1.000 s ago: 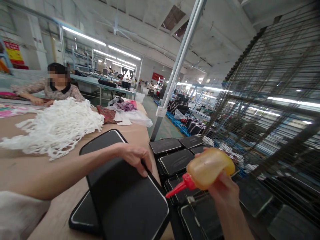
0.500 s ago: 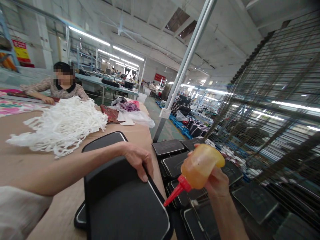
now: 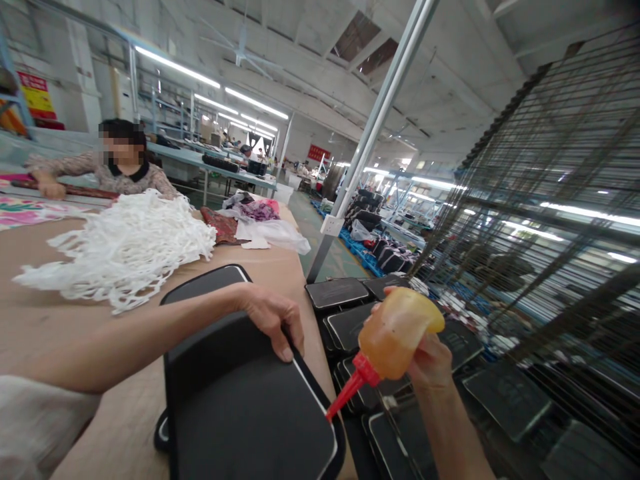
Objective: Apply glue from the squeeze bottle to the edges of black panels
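My left hand [image 3: 273, 319] grips the far edge of a black rounded panel [image 3: 240, 407] that lies tilted on the brown table [image 3: 60, 313], fingers curled over its rim. My right hand [image 3: 433, 363] squeezes an amber glue bottle [image 3: 395, 332] with a red nozzle; the nozzle tip points down-left and hovers just at the panel's right edge. A second black panel [image 3: 205, 283] lies flat under my left forearm.
A heap of white straps [image 3: 125, 247] covers the table's middle. A co-worker [image 3: 113, 167] sits at the far left. Several black panels [image 3: 345, 313] are stacked beside the table on the right, next to a wire rack [image 3: 540, 220] and a grey pole [image 3: 373, 133].
The bottle has dropped and moved left, bringing its red nozzle close to the panel's right edge. My left hand keeps its hold on the panel.
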The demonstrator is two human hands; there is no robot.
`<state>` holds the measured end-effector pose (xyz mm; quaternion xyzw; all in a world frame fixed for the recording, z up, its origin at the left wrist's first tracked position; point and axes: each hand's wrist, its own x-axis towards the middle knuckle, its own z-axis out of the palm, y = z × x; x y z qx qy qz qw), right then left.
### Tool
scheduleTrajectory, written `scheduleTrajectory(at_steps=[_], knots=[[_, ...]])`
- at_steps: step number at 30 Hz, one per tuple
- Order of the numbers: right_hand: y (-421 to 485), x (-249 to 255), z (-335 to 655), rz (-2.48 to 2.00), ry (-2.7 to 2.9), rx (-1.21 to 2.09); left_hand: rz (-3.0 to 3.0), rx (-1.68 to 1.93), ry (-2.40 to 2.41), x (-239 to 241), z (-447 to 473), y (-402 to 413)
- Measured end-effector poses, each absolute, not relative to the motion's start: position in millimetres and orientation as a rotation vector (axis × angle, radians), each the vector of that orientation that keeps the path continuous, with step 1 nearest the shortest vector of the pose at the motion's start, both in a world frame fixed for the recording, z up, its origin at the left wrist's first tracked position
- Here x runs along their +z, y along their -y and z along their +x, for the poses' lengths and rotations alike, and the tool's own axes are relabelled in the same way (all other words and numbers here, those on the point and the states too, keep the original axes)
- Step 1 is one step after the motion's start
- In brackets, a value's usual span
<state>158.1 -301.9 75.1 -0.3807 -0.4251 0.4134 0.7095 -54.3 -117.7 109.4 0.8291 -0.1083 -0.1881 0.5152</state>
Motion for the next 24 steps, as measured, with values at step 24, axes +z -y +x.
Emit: scheduleTrajectory(at_steps=[24], knots=[[320, 43, 137, -0.972, 0.502, 0.404, 1.934, -0.26, 0.022, 81, -86, 77]])
